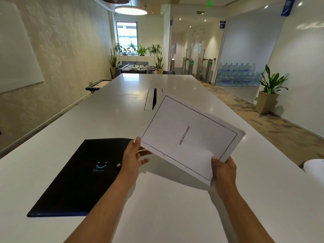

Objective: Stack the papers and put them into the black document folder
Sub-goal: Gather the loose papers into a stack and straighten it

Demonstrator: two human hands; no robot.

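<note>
Above the white table, both hands hold a stack of papers clear of the surface.
Right hand is closed on the near right corner of the papers, thumb on top and remaining digits underneath. Left hand supports the near left corner: thumb against the paper edge, fingers loosely spread and partly under the sheets, so grip is light rather than clenched. Top sheet is tilted, bordered, and printed "BIBLIOGRAPHY". Black document folder lies flat and closed on the table, left of the papers, partly behind the left forearm, with a smile logo and snap button facing up.
</note>
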